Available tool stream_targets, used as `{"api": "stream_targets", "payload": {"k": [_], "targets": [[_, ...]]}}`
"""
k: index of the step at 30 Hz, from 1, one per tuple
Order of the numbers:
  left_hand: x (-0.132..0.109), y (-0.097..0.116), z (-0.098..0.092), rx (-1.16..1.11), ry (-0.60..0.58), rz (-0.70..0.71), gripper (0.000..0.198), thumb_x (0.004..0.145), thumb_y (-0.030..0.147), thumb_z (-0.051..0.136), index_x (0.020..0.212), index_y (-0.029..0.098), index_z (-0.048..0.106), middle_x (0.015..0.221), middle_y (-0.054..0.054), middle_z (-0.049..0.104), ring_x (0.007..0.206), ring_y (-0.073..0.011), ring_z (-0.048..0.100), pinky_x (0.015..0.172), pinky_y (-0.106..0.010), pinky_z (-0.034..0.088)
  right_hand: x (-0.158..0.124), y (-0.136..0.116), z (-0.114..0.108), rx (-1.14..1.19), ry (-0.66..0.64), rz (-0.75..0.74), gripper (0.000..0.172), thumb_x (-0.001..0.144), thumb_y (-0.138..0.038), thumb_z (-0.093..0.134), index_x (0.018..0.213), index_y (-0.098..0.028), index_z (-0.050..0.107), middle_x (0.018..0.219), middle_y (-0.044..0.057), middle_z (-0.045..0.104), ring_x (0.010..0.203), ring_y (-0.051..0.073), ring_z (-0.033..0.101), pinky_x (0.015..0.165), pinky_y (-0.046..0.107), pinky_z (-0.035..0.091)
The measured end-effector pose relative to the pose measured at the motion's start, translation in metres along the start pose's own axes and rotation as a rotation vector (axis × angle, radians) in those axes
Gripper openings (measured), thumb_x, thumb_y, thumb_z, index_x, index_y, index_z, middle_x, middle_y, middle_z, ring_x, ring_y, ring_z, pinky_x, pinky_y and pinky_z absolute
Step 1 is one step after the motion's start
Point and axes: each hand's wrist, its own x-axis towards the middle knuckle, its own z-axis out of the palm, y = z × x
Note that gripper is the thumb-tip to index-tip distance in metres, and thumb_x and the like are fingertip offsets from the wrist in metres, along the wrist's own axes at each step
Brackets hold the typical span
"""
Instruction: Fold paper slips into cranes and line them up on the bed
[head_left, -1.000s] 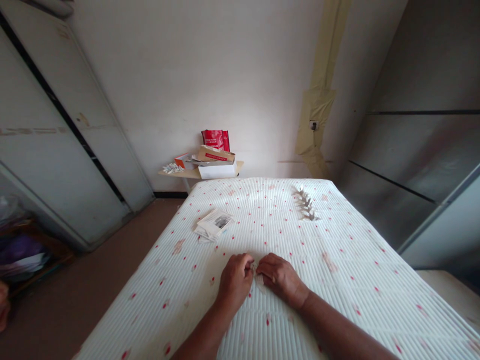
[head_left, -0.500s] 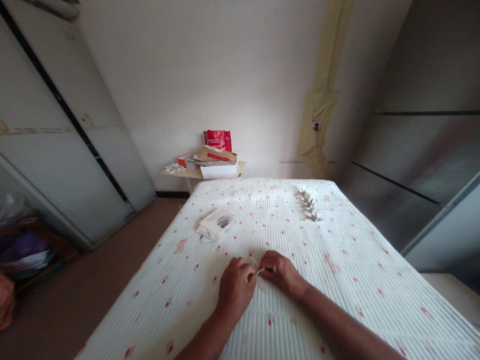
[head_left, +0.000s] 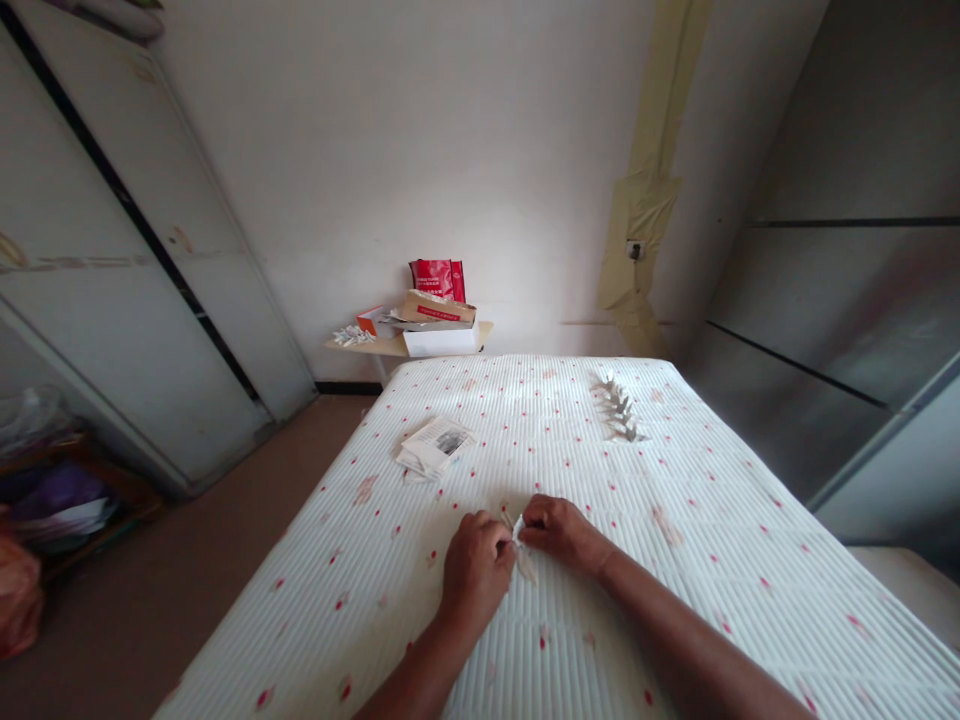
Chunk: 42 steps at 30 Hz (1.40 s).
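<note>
Both my hands rest low on a white mattress [head_left: 675, 590] with small red marks. My left hand [head_left: 474, 568] and my right hand [head_left: 559, 530] meet fingertip to fingertip, each pinching a small piece of folded white paper [head_left: 520, 545] between them. Most of that paper is hidden by my fingers. Farther up the mattress on the right stands a row of several small folded paper figures [head_left: 616, 408]. A stack of printed paper sheets [head_left: 435, 446] lies on the mattress to the upper left of my hands.
A small wooden table [head_left: 390, 345] against the far wall carries a white box [head_left: 441, 340], a red bag [head_left: 436, 279], cardboard and more folded paper bits [head_left: 351, 335]. Grey cabinets line both sides. Brown floor lies left of the mattress, with clutter [head_left: 45, 500] at the far left.
My hands have shifted slightly up the mattress and stay pinched together on the small paper, working its fold. The view has drifted a little. Nothing else has moved.
</note>
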Motion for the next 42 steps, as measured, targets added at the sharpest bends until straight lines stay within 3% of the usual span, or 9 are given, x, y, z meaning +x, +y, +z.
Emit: {"api": "stream_targets", "payload": {"k": [15,29,33,36,42], "targets": [[0.000,0.008,0.001,0.206,0.019,-0.065,0.017,0.078,0.015,0.048,0.065,0.017,0.058,0.075,-0.003,0.057,0.080,-0.0166,0.051,0.073,-0.027,0.036,0.012,-0.004,0.000,-0.265,-0.146,0.111,0.014,0.077,-0.023,0.053,0.076,-0.016,0.065,0.082,0.002,0.060,0.073,0.012,0.054,0.061,0.021,0.033],[-0.001,0.007,0.002,0.202,0.042,-0.082,0.011,0.076,0.016,0.053,0.067,0.017,0.058,0.075,-0.003,0.056,0.079,-0.0165,0.050,0.073,-0.027,0.037,0.009,-0.019,0.000,-0.370,-0.090,0.239,0.013,0.076,-0.026,0.054,0.082,-0.018,0.063,0.087,0.005,0.062,0.076,0.015,0.058,0.060,0.024,0.033],[-0.010,0.009,-0.003,0.126,0.038,-0.018,0.009,0.075,0.014,0.053,0.075,0.018,0.061,0.081,-0.003,0.057,0.085,-0.0174,0.050,0.077,-0.029,0.039,0.007,-0.021,0.000,-0.352,-0.074,0.259,0.013,0.074,-0.024,0.055,0.082,-0.018,0.063,0.086,0.005,0.063,0.076,0.016,0.058,0.059,0.024,0.033],[-0.019,0.011,-0.008,0.084,-0.002,0.061,0.021,0.074,0.008,0.049,0.083,0.021,0.064,0.089,-0.003,0.058,0.090,-0.0179,0.050,0.080,-0.031,0.039,0.010,-0.021,-0.002,-0.335,-0.083,0.286,0.014,0.072,-0.025,0.057,0.082,-0.018,0.064,0.085,0.005,0.064,0.076,0.016,0.058,0.059,0.024,0.033],[-0.027,0.015,-0.011,0.183,-0.054,0.094,0.035,0.078,0.009,0.043,0.103,0.023,0.062,0.096,-0.004,0.057,0.094,-0.0200,0.048,0.081,-0.034,0.038,0.022,-0.018,-0.008,-0.316,-0.145,0.323,0.016,0.063,-0.030,0.066,0.075,-0.020,0.068,0.077,0.004,0.065,0.070,0.016,0.058,0.054,0.023,0.031]]}}
